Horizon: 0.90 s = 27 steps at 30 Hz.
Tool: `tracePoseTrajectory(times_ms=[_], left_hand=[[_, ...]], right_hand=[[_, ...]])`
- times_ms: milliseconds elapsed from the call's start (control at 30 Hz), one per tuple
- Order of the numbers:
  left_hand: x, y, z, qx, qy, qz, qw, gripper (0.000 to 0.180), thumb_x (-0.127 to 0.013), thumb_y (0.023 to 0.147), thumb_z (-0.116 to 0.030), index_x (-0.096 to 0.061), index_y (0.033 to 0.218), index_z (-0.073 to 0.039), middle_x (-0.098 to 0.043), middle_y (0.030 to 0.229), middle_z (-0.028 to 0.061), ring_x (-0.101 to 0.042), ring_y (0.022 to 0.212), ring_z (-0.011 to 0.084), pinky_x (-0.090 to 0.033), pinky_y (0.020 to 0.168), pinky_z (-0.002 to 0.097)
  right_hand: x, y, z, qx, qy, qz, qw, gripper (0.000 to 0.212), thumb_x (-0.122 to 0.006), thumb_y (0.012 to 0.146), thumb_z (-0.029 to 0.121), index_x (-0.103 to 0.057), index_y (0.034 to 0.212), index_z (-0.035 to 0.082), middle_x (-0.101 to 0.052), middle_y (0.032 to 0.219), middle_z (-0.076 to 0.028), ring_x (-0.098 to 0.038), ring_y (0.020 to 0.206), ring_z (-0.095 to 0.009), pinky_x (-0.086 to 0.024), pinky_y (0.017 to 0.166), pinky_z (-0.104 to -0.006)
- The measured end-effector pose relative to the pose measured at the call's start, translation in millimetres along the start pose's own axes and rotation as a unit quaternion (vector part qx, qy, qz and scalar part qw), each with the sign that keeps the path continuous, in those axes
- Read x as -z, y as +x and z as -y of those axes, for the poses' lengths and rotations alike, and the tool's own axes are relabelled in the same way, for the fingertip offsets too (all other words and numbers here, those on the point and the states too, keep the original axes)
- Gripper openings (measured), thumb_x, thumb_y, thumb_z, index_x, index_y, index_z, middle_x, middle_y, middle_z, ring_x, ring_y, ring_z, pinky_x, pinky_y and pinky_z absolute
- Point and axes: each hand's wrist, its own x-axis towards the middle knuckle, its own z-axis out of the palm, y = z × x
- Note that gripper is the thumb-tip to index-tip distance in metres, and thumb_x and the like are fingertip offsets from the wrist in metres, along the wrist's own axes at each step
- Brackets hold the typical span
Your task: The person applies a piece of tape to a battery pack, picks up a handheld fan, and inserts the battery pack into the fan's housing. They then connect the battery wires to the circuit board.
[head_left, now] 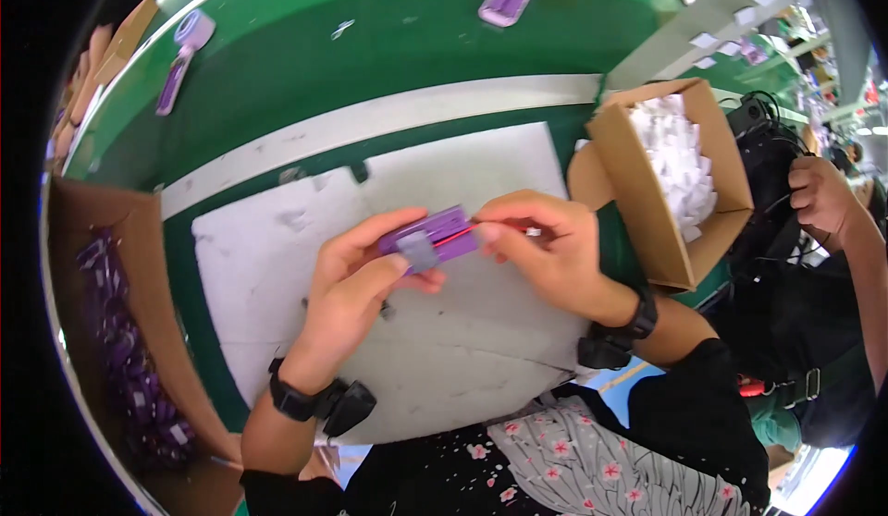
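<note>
Over the middle of the pale mat, my left hand (347, 289) grips a purple plastic housing (451, 222) between thumb and fingers. A grey rectangular piece (419, 251) lies on the housing, with the left thumb at its edge. From there a red wire (451, 238) runs across to my right hand (560, 248), whose thumb and forefinger are pinched on it. A small white connector (533, 232) shows beside the right fingers, apparently at the wire's end. The fingers partly cover the housing's underside and right end.
A cardboard box (638, 183) of white pieces stands at right; another box (176, 303) at left holds several purple parts. Beyond the pale mat (277, 239), purple handheld devices (507, 0) lie on the green surface (407, 44). Another person's hand (821, 192) is at far right.
</note>
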Motion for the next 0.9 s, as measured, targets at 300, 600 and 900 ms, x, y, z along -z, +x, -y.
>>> tracePoseTrajectory(times_ms=[300, 600, 900], left_hand=[[-7.4, -1.0, -4.2, -0.018, -0.032, 0.018, 0.999, 0.046, -0.044, 0.082, -0.006, -0.043, 0.125, 0.007, -0.058, 0.107, 0.0207, -0.063, 0.083, 0.0268, -0.052, 0.072, 0.0341], [-4.4, -0.5, -3.8, -0.02, -0.044, 0.032, 0.998, 0.047, -0.044, 0.082, -0.008, -0.043, 0.126, 0.007, -0.059, 0.107, 0.0201, -0.064, 0.081, 0.0262, -0.053, 0.069, 0.0337], [-5.0, 0.9, -5.2, -0.008, -0.032, 0.032, 0.999, 0.04, -0.041, 0.083, 0.004, -0.049, 0.122, 0.005, -0.06, 0.105, 0.0163, -0.063, 0.08, 0.0223, -0.054, 0.07, 0.0327]], right_hand=[[7.2, -4.1, 5.1, 0.055, -0.031, -0.046, 0.997, 0.017, -0.059, 0.082, -0.004, -0.06, 0.098, -0.002, -0.059, 0.095, -0.01, -0.059, 0.075, -0.012, -0.048, 0.06, -0.022], [6.9, -3.3, 8.7, 0.058, -0.046, -0.04, 0.996, 0.013, -0.059, 0.083, -0.003, -0.059, 0.095, -0.002, -0.058, 0.093, -0.009, -0.057, 0.072, -0.011, -0.047, 0.055, -0.0217], [7.7, -5.1, 8.6, 0.054, -0.058, -0.07, 0.994, 0.017, -0.062, 0.079, -0.007, -0.06, 0.095, 0.0, -0.061, 0.091, -0.008, -0.057, 0.076, -0.012, -0.045, 0.063, -0.0224]])
